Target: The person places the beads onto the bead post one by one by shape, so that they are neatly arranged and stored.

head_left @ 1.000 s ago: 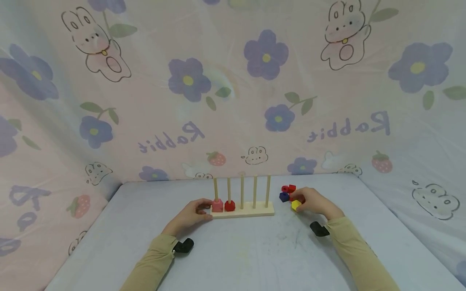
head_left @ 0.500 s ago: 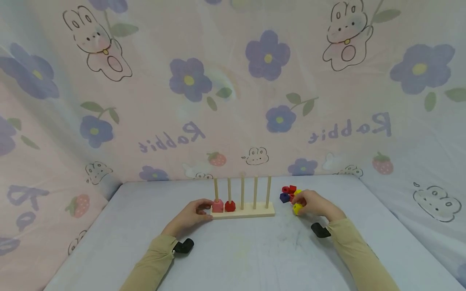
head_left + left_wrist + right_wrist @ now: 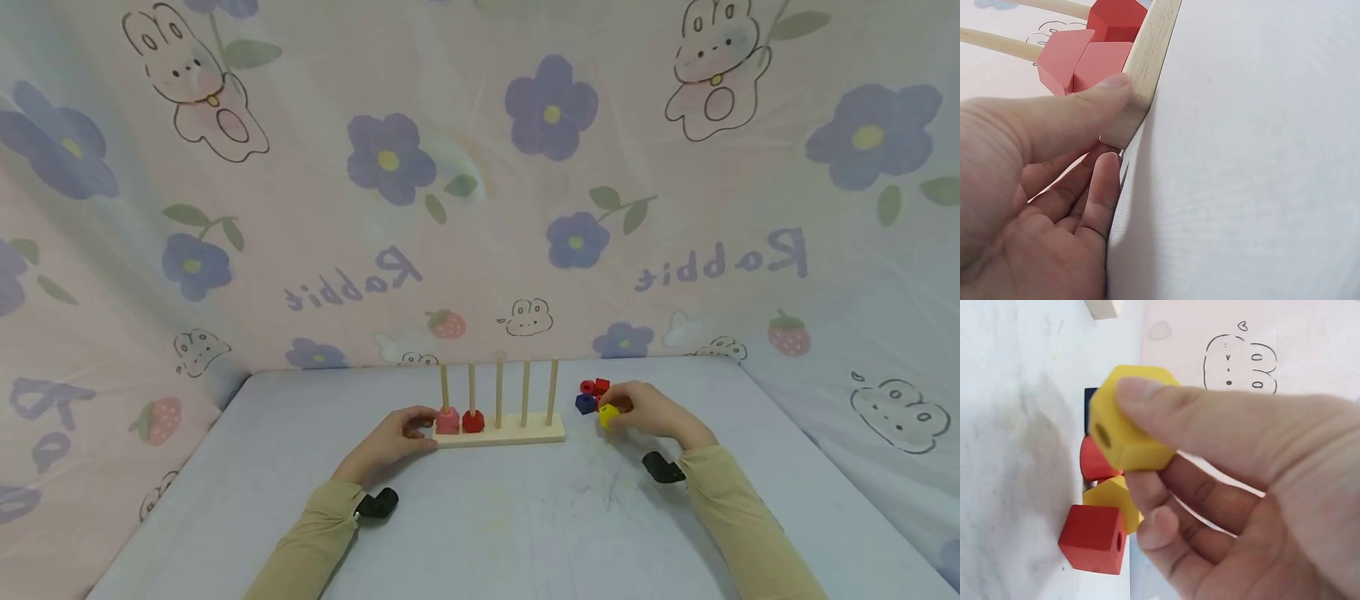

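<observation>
Gripping the rack (image 3: 517, 435) at its nine o'clock end, the left hand (image 3: 393, 439) has its thumb on the base and its fingers bent against the end. Beside the thumb, the pink bead (image 3: 447, 422) sits on the first peg, with the red bead (image 3: 473, 422) at its three o'clock on the second; the other three pegs (image 3: 499, 396) are bare. If that hold slackened, a sideways knock on a peg could shift or tip the rack.

At the rack's three o'clock, apart from it, lies the pile: the blue bead (image 3: 586, 404) at ten o'clock of the yellow bead (image 3: 609, 416), then, in the right wrist view, a red cylinder (image 3: 1099, 459), a second yellow bead (image 3: 1110, 500) and a red cube (image 3: 1092, 539).

The right hand (image 3: 648, 411) pinches the yellow bead between thumb and fingertips. Its hole faces sideways, so it would likely jam on a peg unless turned. Smooth faces may let it slip from a loose pinch, and the lower fingers, close to the pile, could scatter it.
</observation>
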A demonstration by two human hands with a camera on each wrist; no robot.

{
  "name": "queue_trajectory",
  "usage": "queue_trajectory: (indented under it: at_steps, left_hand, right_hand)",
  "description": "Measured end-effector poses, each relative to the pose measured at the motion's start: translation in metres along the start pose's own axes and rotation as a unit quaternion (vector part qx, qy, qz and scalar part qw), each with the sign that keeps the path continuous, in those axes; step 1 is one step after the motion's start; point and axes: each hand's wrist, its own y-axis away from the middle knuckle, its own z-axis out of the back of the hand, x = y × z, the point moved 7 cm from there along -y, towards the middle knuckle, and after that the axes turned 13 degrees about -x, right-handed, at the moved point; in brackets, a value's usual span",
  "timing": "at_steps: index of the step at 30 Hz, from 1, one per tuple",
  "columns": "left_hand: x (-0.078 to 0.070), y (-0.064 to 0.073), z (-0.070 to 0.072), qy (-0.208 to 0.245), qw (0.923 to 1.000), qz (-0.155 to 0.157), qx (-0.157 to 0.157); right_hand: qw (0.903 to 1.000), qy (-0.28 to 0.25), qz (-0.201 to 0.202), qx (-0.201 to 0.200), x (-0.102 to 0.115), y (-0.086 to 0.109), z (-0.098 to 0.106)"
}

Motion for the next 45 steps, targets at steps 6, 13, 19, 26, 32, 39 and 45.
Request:
queue_trajectory:
  at_steps: [6, 13, 19, 26, 32, 39, 45]
  left_hand:
    - [0.0, 0.001, 0.001, 0.004, 1.0, 0.001, -0.003]
    - [0.0, 0.001, 0.001, 0.009, 1.0, -0.005, -0.001]
    - [0.0, 0.002, 0.0, 0.009, 0.9999, -0.007, -0.008]
    - [-0.026, 0.011, 0.004, -0.001, 0.9999, -0.008, -0.01]
    - [-0.024, 0.01, 0.003, -0.001, 0.9999, -0.013, -0.005]
    - [0.001, -0.001, 0.0, 0.006, 0.9999, -0.006, -0.013]
    - [0.002, -0.001, 0.0, 0.012, 0.9999, 0.003, -0.01]
  right_hand:
    - [0.9991, -0.014, 0.034, -0.02, 0.006, -0.001, 0.006]
    - [0.9977, -0.031, 0.04, -0.044, 0.013, 0.001, 0.015]
    - [0.9957, -0.035, 0.048, -0.071, 0.021, 0.0, 0.02]
    - [0.99, -0.03, 0.045, -0.13, 0.037, -0.007, 0.027]
    - [0.9814, -0.051, 0.036, -0.182, 0.058, -0.016, 0.037]
    - [0.9684, -0.091, 0.048, -0.227, 0.086, -0.028, 0.05]
    - [0.9575, -0.129, 0.085, -0.243, 0.117, -0.039, 0.052]
